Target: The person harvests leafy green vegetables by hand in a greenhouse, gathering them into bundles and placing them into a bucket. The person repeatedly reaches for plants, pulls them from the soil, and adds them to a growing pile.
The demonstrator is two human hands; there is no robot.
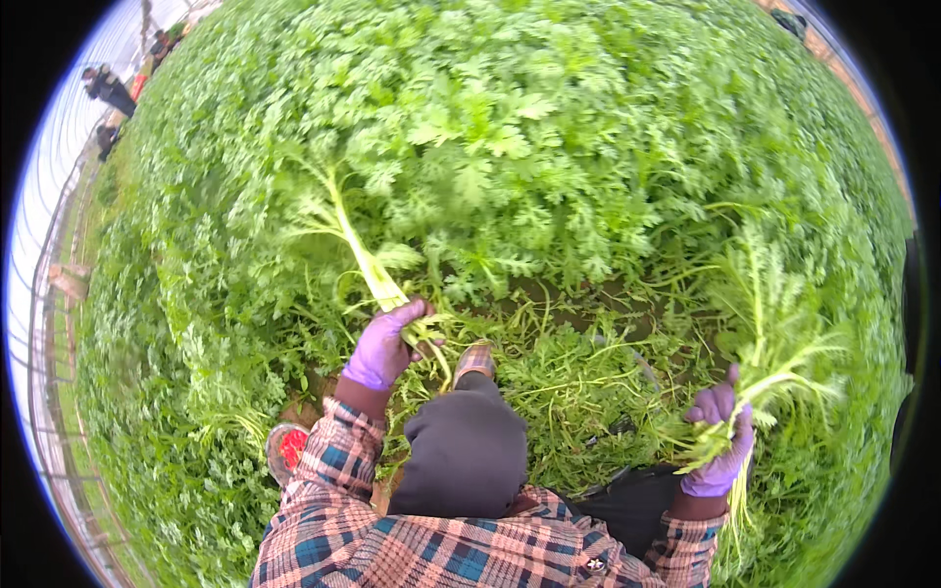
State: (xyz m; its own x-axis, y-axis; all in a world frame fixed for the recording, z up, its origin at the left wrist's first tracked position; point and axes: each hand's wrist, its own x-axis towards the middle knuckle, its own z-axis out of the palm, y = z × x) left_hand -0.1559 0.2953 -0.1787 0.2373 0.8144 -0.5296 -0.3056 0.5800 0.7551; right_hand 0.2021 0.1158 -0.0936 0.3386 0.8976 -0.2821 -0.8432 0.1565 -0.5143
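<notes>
My left hand, in a purple glove, is closed around the lower stems of a leafy green plant whose pale stalks point up and to the left. On the right, my right hand, gloved alike, grips a second bunch of leafy stems; its feathery leaves fan out to the upper right and thin stems hang below the hand. Between the hands, cut or loose greens lie on the ground around my shoe.
A dense bed of leafy greens surrounds me in front and at both sides. Bare soil shows at its near edge. Several people, one standing person among them, are at the far upper left, beside the greenhouse wall.
</notes>
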